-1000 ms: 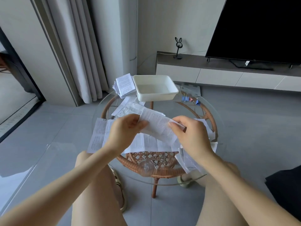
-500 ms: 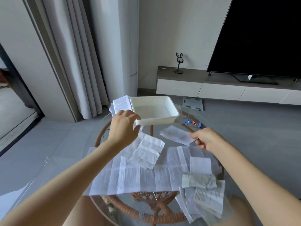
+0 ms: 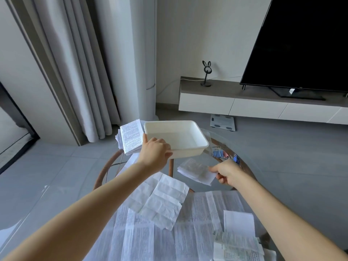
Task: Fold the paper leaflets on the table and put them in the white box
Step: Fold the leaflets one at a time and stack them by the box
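Wide unfolded printed paper leaflets (image 3: 169, 240) lay flat on round glass tabletop (image 3: 207, 188), nearer than both hands. Right hand (image 3: 227, 173) pinched small folded white leaflet (image 3: 195, 171) by its right edge, with paper jutting left of hand. Probably light, limp, easily creased; edge pinch seemed enough. Left hand (image 3: 155, 154) gripped near-left rim of white rectangular plastic box (image 3: 188, 153), just beyond leaflet. Box looked light and rigid, likely to slide on glass.

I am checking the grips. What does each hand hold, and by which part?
The left hand grips the box at its near left corner rim. The right hand pinches a folded leaflet by its right edge.
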Demonstrator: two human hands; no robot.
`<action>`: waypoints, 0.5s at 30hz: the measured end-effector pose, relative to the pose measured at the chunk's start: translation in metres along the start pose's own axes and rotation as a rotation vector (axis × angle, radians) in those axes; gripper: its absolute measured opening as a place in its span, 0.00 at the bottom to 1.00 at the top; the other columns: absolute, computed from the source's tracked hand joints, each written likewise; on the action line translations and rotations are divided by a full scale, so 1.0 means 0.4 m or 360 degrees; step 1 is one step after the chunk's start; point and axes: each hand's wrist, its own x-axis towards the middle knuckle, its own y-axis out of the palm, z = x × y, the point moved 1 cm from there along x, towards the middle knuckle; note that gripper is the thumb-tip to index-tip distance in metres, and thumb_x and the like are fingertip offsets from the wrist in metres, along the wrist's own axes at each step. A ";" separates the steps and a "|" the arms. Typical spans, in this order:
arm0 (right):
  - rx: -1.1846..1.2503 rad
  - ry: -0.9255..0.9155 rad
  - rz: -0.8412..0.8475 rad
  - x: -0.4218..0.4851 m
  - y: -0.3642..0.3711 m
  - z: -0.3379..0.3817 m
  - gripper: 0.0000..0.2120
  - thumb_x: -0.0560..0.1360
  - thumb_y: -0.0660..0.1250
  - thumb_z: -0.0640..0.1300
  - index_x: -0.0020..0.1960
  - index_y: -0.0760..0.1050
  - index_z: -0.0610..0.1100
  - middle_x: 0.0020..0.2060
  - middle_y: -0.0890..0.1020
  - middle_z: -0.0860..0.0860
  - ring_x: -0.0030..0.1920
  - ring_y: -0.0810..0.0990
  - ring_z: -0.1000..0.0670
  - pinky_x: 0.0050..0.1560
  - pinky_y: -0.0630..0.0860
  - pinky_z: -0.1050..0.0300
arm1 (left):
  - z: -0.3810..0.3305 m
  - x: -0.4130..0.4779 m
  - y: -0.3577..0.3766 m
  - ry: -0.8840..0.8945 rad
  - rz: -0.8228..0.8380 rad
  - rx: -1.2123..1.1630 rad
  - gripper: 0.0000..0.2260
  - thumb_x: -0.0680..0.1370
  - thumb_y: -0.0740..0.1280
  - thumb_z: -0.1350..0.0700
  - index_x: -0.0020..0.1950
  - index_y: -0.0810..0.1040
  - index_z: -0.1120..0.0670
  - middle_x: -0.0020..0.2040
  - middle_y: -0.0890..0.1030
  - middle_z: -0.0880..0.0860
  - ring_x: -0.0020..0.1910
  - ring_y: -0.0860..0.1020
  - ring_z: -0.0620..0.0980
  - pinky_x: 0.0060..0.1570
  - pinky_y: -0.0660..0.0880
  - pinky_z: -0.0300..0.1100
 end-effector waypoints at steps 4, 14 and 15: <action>-0.0067 -0.0104 -0.0027 0.018 0.019 0.005 0.18 0.73 0.71 0.35 0.59 0.70 0.31 0.29 0.72 0.45 0.24 0.67 0.53 0.19 0.64 0.65 | 0.008 0.005 0.000 -0.0009 -0.0037 -0.0130 0.10 0.79 0.64 0.52 0.54 0.83 0.52 0.53 0.81 0.49 0.56 0.74 0.51 0.68 0.53 0.51; -0.0126 -0.0346 -0.0117 -0.007 0.060 0.018 0.15 0.74 0.64 0.30 0.59 0.69 0.35 0.36 0.78 0.42 0.28 0.78 0.49 0.24 0.74 0.59 | -0.006 -0.008 -0.004 -0.0028 0.0037 -0.0160 0.12 0.79 0.63 0.52 0.59 0.81 0.52 0.57 0.79 0.50 0.60 0.72 0.51 0.68 0.47 0.48; -0.0246 -0.0373 -0.0161 -0.017 0.058 0.018 0.15 0.74 0.64 0.31 0.60 0.69 0.36 0.38 0.79 0.42 0.28 0.78 0.48 0.25 0.75 0.58 | -0.006 -0.011 -0.006 -0.0027 0.0051 -0.0153 0.12 0.79 0.64 0.51 0.59 0.81 0.52 0.57 0.78 0.50 0.61 0.71 0.51 0.69 0.47 0.49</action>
